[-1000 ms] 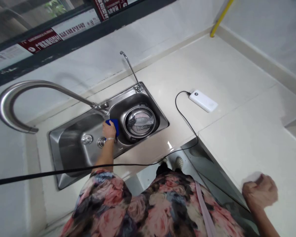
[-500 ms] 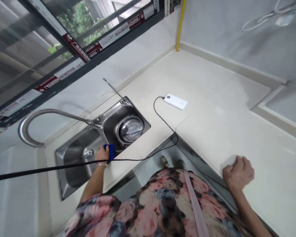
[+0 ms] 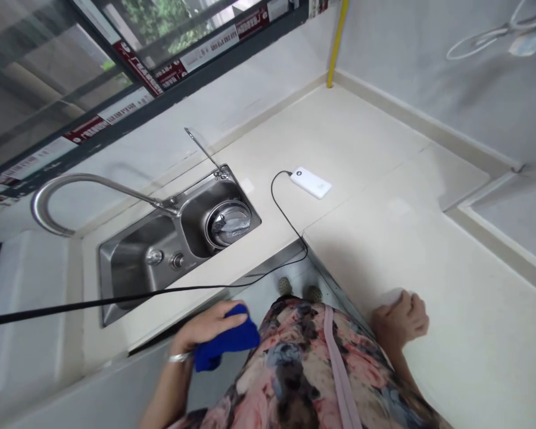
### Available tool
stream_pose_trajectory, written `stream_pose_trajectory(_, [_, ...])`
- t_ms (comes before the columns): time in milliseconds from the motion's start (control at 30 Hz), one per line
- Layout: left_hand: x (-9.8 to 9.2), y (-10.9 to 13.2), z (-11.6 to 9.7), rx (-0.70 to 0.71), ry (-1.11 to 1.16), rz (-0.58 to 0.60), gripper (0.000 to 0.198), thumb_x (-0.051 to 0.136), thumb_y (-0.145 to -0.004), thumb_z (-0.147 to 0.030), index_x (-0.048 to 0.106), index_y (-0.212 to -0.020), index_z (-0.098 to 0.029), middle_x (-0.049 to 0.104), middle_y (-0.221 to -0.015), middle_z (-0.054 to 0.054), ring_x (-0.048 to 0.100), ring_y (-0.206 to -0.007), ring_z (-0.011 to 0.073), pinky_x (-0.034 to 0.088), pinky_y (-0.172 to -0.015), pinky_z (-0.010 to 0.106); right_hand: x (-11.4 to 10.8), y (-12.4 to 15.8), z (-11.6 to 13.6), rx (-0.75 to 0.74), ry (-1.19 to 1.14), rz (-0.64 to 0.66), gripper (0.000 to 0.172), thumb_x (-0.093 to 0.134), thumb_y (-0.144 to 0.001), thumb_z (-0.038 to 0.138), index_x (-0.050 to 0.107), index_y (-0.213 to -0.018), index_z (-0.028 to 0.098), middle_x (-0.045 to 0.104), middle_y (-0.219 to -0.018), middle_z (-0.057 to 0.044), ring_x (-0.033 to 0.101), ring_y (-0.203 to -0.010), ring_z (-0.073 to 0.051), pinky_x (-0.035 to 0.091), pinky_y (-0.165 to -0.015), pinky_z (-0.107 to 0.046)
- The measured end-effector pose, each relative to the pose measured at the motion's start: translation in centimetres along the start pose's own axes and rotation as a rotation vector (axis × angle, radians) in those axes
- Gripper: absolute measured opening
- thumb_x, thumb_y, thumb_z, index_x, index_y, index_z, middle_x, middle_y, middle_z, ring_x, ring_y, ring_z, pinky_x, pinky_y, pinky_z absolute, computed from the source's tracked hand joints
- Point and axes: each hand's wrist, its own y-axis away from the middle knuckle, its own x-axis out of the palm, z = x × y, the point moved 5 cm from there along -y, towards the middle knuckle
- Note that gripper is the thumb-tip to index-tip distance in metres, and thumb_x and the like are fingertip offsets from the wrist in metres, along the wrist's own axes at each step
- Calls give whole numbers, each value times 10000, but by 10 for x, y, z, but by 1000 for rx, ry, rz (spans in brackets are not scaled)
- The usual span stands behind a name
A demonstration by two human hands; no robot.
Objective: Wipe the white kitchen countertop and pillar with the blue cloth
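My left hand point(image 3: 212, 326) is closed round a bunched blue cloth point(image 3: 230, 341), held in front of the counter edge, close to my floral clothing. The cloth hangs below the fingers. My right hand point(image 3: 404, 319) rests on the pale countertop point(image 3: 464, 262) with its fingers curled in. A pale patch shows beside its thumb, and whatever may be inside the fingers is hidden. Left of me is a steel double-bowl sink point(image 3: 129, 268) with a curved tap point(image 3: 84, 177). A round metal strainer or basin point(image 3: 228, 223), with something shiny in it, sits in the right-hand bowl.
A white power bank point(image 3: 311, 183) lies on the counter. Its black cable point(image 3: 183, 289) runs across the view in front of the sink. A thin metal spout point(image 3: 202, 148) stands behind the sink. A yellow pipe point(image 3: 337, 44) rises at the wall corner.
My left hand has come from the front rim of the sink toward my body, bringing the blue cloth along. My right hand remains curled on the counter while the view has shifted.
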Motion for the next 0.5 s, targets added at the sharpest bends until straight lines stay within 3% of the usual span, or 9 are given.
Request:
stream_pose_trajectory(33, [13,-18,-20,76,54,-11,378,657,-848,-662,766,-929,-310,758,-948,25,701,-920,238,568,-871,351,-1,0,0,-2,-13,12,674,538,-800,217,498,-1473,191,548,-1448,-263,509,-1383,-474,369,-1079,-731])
stream_pose_trajectory(100, [24,-58,-51,172,199,-175,427,661,-844,-688,754,-967,-289,747,-947,27,695,-903,224,565,-868,345,-2,-1,1,-7,-38,52,686,537,-811,243,478,-1494,212,526,-1468,-267,505,-1378,-494,375,-1057,-719])
stream_pose_trajectory(167, [17,-97,-72,190,376,-407,495,675,-809,-723,735,-1006,-273,729,-902,22,693,-838,211,579,-807,343,-5,-2,3,1,-60,94,715,527,-820,270,424,-1527,281,500,-1503,-239,490,-1396,-492,370,-1052,-712])
stream_pose_trajectory(233, [-1,-131,-85,165,570,-577,531,689,-796,-718,708,-1060,-258,715,-862,20,698,-777,208,590,-719,342,-7,-2,4,28,-84,119,753,514,-826,295,344,-1553,389,481,-1537,-179,471,-1427,-467,344,-1083,-712])
stream_pose_trajectory(300, [-35,-156,-96,183,744,-720,544,694,-814,-674,685,-1137,-236,729,-895,41,721,-791,221,607,-693,347,-9,-2,5,56,-107,126,801,515,-821,318,273,-1565,488,479,-1556,-117,465,-1448,-443,320,-1120,-712])
stream_pose_trajectory(367, [-81,-176,-107,232,849,-848,523,637,-881,-622,673,-1204,-212,752,-990,76,746,-877,232,630,-739,346,-9,-1,6,85,-123,106,842,530,-805,347,241,-1565,567,492,-1559,-75,486,-1440,-432,324,-1130,-707])
stream_pose_trajectory(433, [-132,-195,-116,255,853,-968,532,528,-956,-595,636,-1310,-213,757,-1091,88,755,-956,233,645,-782,350,-9,-1,6,113,-137,64,862,552,-779,382,247,-1544,636,522,-1538,-48,524,-1407,-436,356,-1113,-698])
stream_pose_trajectory(500, [-181,-212,-123,243,783,-1163,552,396,-1020,-542,543,-1445,-221,745,-1187,100,754,-1012,228,652,-812,366,-9,-3,5,146,-150,36,876,573,-742,405,262,-1507,699,552,-1501,-26,548,-1376,-450,392,-1069,-708])
